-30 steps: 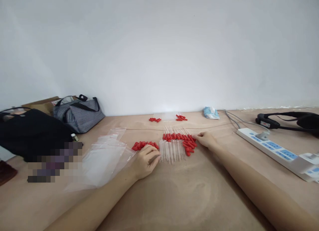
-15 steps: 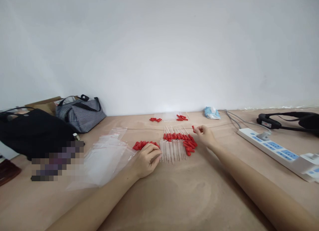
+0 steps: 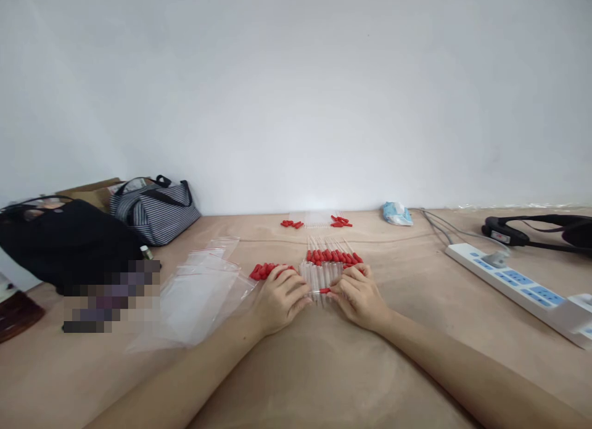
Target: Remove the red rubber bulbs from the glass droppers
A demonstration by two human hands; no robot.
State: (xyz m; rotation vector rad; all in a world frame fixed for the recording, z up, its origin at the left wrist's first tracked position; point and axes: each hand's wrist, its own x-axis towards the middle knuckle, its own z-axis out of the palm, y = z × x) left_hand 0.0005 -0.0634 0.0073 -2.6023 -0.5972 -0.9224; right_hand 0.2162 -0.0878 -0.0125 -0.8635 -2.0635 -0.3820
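Observation:
My left hand [image 3: 283, 299] is closed, its fingertips pinching a thin clear dropper tube [image 3: 316, 291]. Facing it, my right hand [image 3: 363, 301] pinches a red rubber bulb [image 3: 325, 290] at the tube's end; how far the tube enters the bulb is too small to tell. Beneath and behind both hands lie several loose clear tubes [image 3: 319, 272] side by side. Just beyond them is a row of droppers with red bulbs [image 3: 329, 256], tips pointing away. A pile of red bulbs [image 3: 263, 270] lies beside my left hand, partly hidden by it.
Clear zip bags [image 3: 198, 299] are spread left of my left forearm. More red bulbs [image 3: 341, 221] and tubes lie near the wall. A blue-and-white packet [image 3: 396, 213], a power strip [image 3: 513, 284] and a black headset [image 3: 504, 230] occupy the right; a striped bag [image 3: 161, 213] stands left.
My right hand has come left and nearer with the red bulb, meeting my left hand. My left hand has shifted slightly right and now shows a tube in its fingertips.

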